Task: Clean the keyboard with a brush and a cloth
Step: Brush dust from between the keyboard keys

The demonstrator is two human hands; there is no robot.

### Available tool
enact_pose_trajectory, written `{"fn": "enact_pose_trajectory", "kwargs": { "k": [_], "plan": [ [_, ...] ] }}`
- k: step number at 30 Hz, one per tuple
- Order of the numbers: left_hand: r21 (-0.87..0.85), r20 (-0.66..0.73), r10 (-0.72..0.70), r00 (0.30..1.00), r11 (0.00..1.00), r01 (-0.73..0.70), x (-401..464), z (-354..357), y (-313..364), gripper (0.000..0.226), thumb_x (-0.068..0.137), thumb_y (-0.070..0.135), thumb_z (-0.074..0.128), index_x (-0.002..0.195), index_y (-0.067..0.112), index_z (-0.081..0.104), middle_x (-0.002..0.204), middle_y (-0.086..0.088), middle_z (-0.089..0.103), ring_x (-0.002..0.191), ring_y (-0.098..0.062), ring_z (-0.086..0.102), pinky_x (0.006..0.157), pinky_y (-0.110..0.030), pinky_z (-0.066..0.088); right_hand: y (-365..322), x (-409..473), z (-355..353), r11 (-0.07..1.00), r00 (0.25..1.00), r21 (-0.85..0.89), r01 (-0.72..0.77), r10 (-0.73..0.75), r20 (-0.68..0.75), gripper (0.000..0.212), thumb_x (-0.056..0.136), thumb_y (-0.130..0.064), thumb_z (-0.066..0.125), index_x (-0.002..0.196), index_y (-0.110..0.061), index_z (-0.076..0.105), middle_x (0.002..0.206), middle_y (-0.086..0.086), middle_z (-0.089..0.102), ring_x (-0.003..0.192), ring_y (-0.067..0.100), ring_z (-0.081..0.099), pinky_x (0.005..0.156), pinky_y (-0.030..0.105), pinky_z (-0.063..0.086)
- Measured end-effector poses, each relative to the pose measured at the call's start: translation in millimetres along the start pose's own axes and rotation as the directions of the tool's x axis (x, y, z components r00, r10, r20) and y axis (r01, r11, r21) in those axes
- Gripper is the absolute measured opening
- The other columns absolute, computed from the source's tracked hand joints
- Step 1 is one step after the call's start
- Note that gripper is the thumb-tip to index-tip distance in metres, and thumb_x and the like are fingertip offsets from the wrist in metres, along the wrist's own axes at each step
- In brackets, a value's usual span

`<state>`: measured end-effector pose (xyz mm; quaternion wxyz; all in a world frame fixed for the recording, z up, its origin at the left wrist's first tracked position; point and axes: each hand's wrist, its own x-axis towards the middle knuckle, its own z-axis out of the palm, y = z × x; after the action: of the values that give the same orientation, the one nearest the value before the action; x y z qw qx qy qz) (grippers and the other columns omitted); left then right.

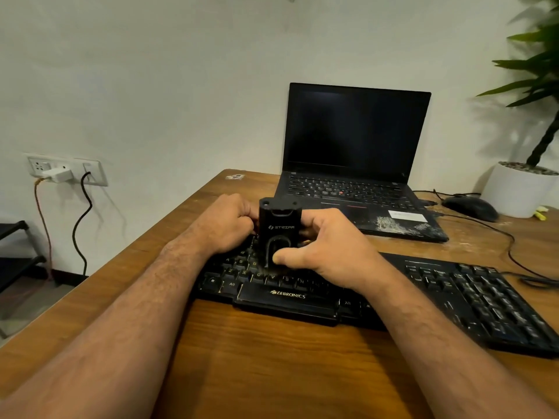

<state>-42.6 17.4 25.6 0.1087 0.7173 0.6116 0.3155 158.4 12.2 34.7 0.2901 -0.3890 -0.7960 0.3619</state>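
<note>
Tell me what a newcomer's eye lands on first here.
Both hands, left hand and right hand, grip a black brush tool upright over the black keyboard at the desk's centre. Behind it sits an open laptop with a dark screen.

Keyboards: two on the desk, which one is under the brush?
The Zebronics keyboard nearest the person: both hands hold the black brush upright on its keys. The laptop keyboard behind sits untouched.
</note>
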Motion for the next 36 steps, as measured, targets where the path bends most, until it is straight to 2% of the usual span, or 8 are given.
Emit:
{"fn": "enact_pose_trajectory", "kwargs": {
  "k": [5,8,17,21,25,30,34,36],
  "plan": [
    [-0.005,0.024,-0.041,0.999,0.999,0.041,3,0,-9,0.056,0.077,-0.008,0.047,0.067,0.040,0.075,0.068,0.034,0.066,0.079,0.013,0.063,0.087,-0.020,0.047,7,11,0,0.997,0.975,0.019,-0.071,0.073,-0.210,0.041,0.075,-0.015,0.085,0.110,-0.031,0.073,0.087,-0.011,0.077,0.075,0.002,0.072,0.068,0.022,0.057],
    [0.001,0.022,-0.028,0.999,1.000,0.028,3,1,-7,0.050,0.079,-0.009,0.047,0.077,0.029,0.080,0.063,0.034,0.065,0.071,0.014,0.062,0.079,-0.018,0.045,5,6,2,0.974,0.989,0.205,-0.099,0.119,-0.089,0.039,0.074,-0.008,0.084,0.108,-0.025,0.073,0.091,-0.007,0.079,0.083,0.012,0.076,0.081,0.040,0.062],
    [-0.003,0.012,-0.024,1.000,1.000,0.024,3,1,-6,0.050,0.079,-0.010,0.047,0.080,0.027,0.080,0.063,0.035,0.064,0.071,0.017,0.061,0.073,-0.011,0.041,5,5,-1,0.991,0.996,0.108,-0.080,0.085,-0.039,0.037,0.075,-0.014,0.085,0.107,-0.028,0.074,0.093,-0.009,0.078,0.085,0.009,0.075,0.082,0.036,0.061],
    [-0.021,0.019,-0.038,0.999,0.999,0.038,3,1,-8,0.055,0.079,-0.008,0.047,0.068,0.037,0.075,0.065,0.037,0.065,0.077,0.016,0.061,0.080,-0.013,0.044,7,9,-2,0.996,0.973,0.000,-0.095,0.092,-0.212,0.040,0.074,-0.020,0.085,0.111,-0.031,0.073,0.092,-0.011,0.077,0.083,0.005,0.073,0.076,0.030,0.061],
    [-0.027,-0.004,-0.019,1.000,0.999,0.019,1,1,-3,0.061,0.077,-0.014,0.045,0.049,0.036,0.065,0.051,0.030,0.060,0.058,0.014,0.058,0.059,-0.001,0.037,3,2,-2,0.992,0.998,0.109,-0.063,0.065,-0.011,0.036,0.074,-0.014,0.085,0.106,-0.029,0.074,0.092,-0.011,0.078,0.085,0.007,0.075,0.082,0.033,0.060],
    [-0.026,0.020,-0.035,0.999,0.999,0.035,3,1,-8,0.056,0.080,-0.008,0.047,0.064,0.039,0.073,0.064,0.037,0.064,0.074,0.017,0.060,0.078,-0.013,0.042,5,7,-1,0.997,0.969,0.026,-0.066,0.070,-0.237,0.038,0.075,-0.015,0.084,0.106,-0.032,0.070,0.091,-0.011,0.076,0.083,0.003,0.072,0.068,0.016,0.057],
    [-0.008,-0.003,0.008,1.000,1.000,-0.008,1,1,-5,0.068,0.078,-0.011,0.050,0.045,0.047,0.064,0.054,0.032,0.061,0.060,0.011,0.059,0.059,-0.005,0.038,0,-1,2,0.978,0.998,0.199,-0.058,0.050,0.040,0.038,0.076,-0.006,0.083,0.104,-0.028,0.073,0.093,-0.007,0.079,0.085,0.010,0.075,0.080,0.031,0.061],
    [-0.016,-0.005,0.006,1.000,1.000,-0.006,2,1,-6,0.064,0.077,-0.011,0.048,0.051,0.044,0.068,0.057,0.033,0.063,0.064,0.012,0.061,0.064,-0.006,0.041,3,4,5,0.998,0.997,0.053,-0.033,0.037,-0.074,0.040,0.076,-0.013,0.083,0.111,-0.030,0.072,0.092,-0.009,0.077,0.079,0.005,0.073,0.075,0.025,0.060]
  ]
}}
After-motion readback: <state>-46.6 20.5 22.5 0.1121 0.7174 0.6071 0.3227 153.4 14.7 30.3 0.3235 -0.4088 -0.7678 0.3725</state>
